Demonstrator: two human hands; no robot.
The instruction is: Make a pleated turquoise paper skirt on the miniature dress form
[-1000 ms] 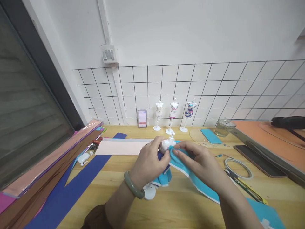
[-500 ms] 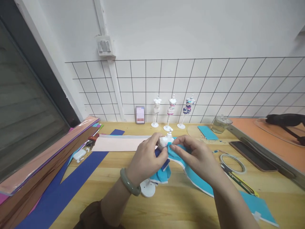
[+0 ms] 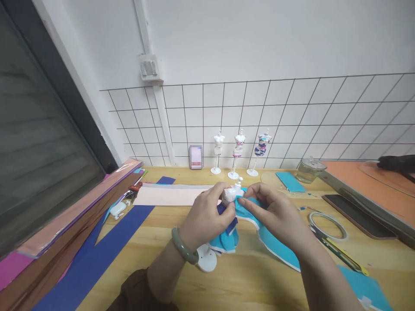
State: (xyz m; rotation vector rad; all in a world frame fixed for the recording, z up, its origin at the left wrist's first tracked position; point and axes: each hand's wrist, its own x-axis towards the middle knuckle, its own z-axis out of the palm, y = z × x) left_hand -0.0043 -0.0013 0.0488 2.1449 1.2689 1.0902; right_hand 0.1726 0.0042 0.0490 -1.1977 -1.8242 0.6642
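Observation:
My left hand (image 3: 212,211), with a green bangle on the wrist, wraps round the upper body of a small white mannequin (image 3: 231,195). The mannequin tilts over the table, its round white base (image 3: 206,259) showing below my wrist. A ruffled blue skirt (image 3: 227,241) with a white edge and some dark blue material hangs from it. My right hand (image 3: 270,209) pinches the end of a long light blue strip (image 3: 277,244) with a white border against the mannequin's chest. The strip trails right beneath my forearm. My fingers hide part of the contact.
Three small mannequins (image 3: 238,147) stand by the tiled wall beside a phone (image 3: 196,157). Coloured sheets (image 3: 94,263) and an earbud case (image 3: 118,209) lie left. To the right are a tape roll (image 3: 337,236), a cutter (image 3: 348,258), a dark phone (image 3: 358,216) and a glass cup (image 3: 309,170).
The whole view has shifted slightly, so everything appears a little farther right. Both hands keep the same hold on the mannequin and the strip.

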